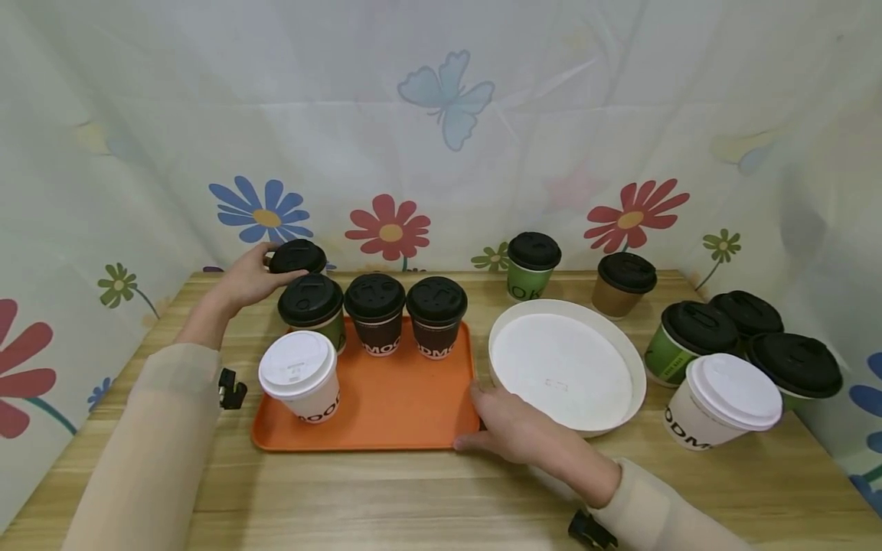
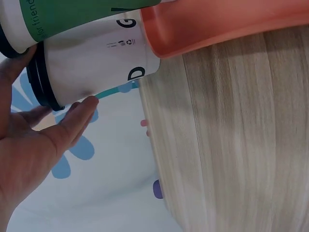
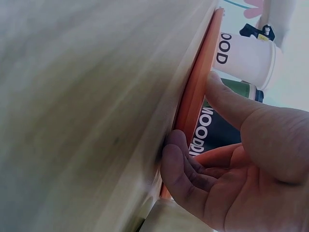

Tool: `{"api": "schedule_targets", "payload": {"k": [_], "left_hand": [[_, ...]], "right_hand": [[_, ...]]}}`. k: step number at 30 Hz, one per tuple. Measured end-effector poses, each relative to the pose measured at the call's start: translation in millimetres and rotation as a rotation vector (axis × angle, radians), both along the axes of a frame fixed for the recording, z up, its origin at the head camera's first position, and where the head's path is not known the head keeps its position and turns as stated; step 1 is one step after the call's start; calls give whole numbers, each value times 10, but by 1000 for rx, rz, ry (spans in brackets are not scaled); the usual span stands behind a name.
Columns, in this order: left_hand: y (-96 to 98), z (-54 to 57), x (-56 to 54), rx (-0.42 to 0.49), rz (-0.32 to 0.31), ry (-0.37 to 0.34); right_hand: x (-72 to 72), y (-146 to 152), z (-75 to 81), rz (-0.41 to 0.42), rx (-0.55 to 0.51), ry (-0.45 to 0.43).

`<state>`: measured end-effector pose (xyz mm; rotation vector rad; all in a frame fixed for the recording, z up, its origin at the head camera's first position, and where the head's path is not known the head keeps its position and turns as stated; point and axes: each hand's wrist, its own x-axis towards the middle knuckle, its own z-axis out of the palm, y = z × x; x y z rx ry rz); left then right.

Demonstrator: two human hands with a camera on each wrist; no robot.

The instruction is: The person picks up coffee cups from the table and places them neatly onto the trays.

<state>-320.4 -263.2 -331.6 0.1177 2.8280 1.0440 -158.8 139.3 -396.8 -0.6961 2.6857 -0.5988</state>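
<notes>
Behind the far left corner of the orange tray (image 1: pixel 406 405), my left hand (image 1: pixel 251 277) spans a white paper cup with a black lid (image 1: pixel 298 256). In the left wrist view, thumb and fingers lie on opposite sides of this cup (image 2: pixel 96 58), near its lid. A green cup (image 2: pixel 72 19) stands close beside it. My right hand (image 1: pixel 513 425) grips the tray's right edge, thumb over the rim and fingers low at its side. On the tray are a white-lidded cup (image 1: pixel 299 379), a green black-lidded cup (image 1: pixel 313 302) and two dark cups (image 1: pixel 375 314).
A round white dish (image 1: pixel 568 367) lies right of the tray. Beyond it stand a green cup (image 1: pixel 530 268) and a brown cup (image 1: pixel 622 285). Several cups cluster at the right, including a white-lidded one (image 1: pixel 720 402). A patterned curtain (image 1: pixel 441 191) hangs behind the wooden table (image 1: pixel 358 497).
</notes>
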Motion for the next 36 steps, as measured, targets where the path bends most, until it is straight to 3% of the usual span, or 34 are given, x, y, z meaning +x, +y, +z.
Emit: {"api": "schedule_targets", "payload": {"k": [10,21,30,36], "left_hand": [[-67,-57,-12,69,-14,4],[-157,-106,54,90,47,53],[-234,-15,133,60,76,114],[-276,33,198,39,96,116]], "right_hand": [[-7,-16,-5,-4,15,-18],[-13,-17,-2,-9,11,-14],[-18,-8,-2,-8,12,-18],[-21,-7,-7,-7,14,-17]]}}
